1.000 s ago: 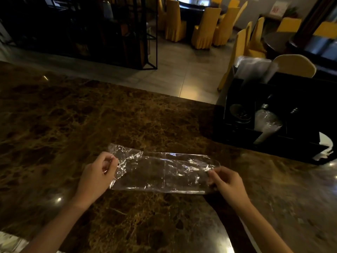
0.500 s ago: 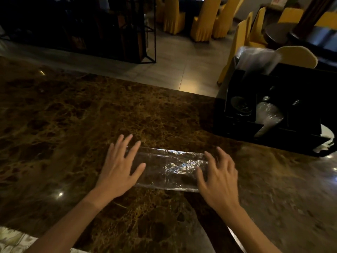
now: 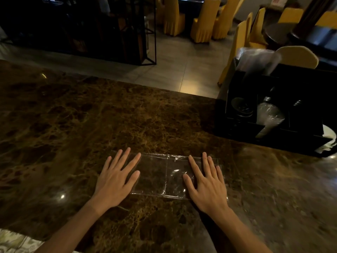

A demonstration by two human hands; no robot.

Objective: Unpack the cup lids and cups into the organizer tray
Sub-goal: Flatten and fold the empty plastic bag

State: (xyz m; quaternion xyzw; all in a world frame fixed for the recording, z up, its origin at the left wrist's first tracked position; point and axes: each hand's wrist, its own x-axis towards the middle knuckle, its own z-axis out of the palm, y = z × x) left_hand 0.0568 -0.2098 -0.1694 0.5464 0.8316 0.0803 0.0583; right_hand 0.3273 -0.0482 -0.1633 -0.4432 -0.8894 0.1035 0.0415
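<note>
On the dark brown marbled stone tabletop (image 3: 73, 125), which fills the left and centre of the frame, the person's left hand (image 3: 116, 181) lies flat at lower centre, its fingers (image 3: 125, 161) straight and spread, gripping nothing. The palm rests on the left end of an empty clear plastic sleeve (image 3: 156, 177), apparently to pin that end so the film does not slide or spring back up. The sleeve lies flat between the two hands, with a crease running across its middle, and nothing shows inside it; it looks like wrapping emptied of lids or cups.

Just right of centre, the right hand (image 3: 207, 187) presses the sleeve's other end, fingers (image 3: 204, 168) straight and laid side by side, also holding nothing. Pressing both ends at once reads as smoothing the wrapper flat, perhaps before folding or discarding it.

At the right edge stands the black compartmented organizer tray (image 3: 237, 132), well apart from the hands. A dark round stack, perhaps lids (image 3: 241, 107), sits in its left compartment, and a clear wrapped stack of cups (image 3: 269, 117) leans in the next. Crumpled clear plastic (image 3: 259, 59) sticks up behind the tray.
</note>
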